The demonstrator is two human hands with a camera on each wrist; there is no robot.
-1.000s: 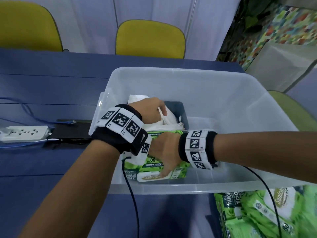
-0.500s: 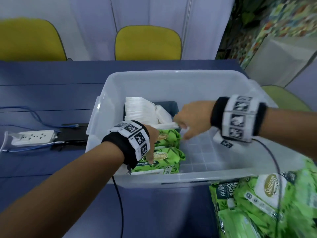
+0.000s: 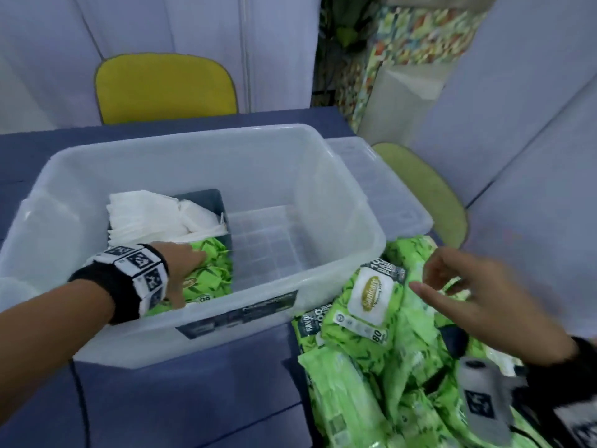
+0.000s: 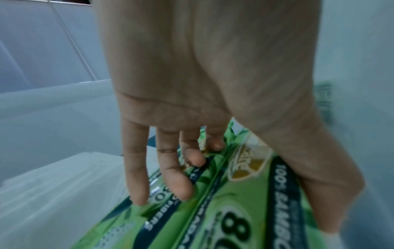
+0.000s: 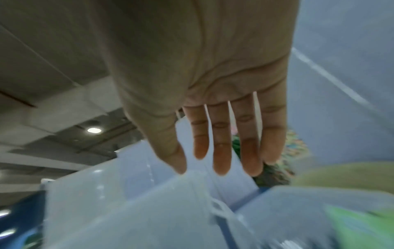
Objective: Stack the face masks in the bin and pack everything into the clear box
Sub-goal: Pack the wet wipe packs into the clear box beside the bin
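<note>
The clear box (image 3: 342, 276) sits on the blue table. Inside at its left, a dark bin (image 3: 217, 202) holds a stack of white face masks (image 3: 145, 218). In front of the bin lie green wipe packs (image 3: 213, 270). My left hand (image 3: 184, 276) rests on these packs (image 4: 224, 210) with straight, spread fingers (image 4: 136, 176). My right hand (image 3: 458, 295) hovers open and empty over a pile of green wipe packs (image 3: 371, 321) to the right of the box. In the right wrist view its fingers (image 5: 221, 151) are straight and spread, holding nothing.
The box lid (image 3: 381, 185) lies behind the box at the right. Two yellow chairs (image 3: 164, 88) (image 3: 429, 195) stand by the table. The right half of the box floor (image 3: 274, 250) is bare. Cables hang from my wrists.
My right hand has left the box and swung right over the loose wipe packs. My left hand stays on the packs inside the box. The view has turned to the right.
</note>
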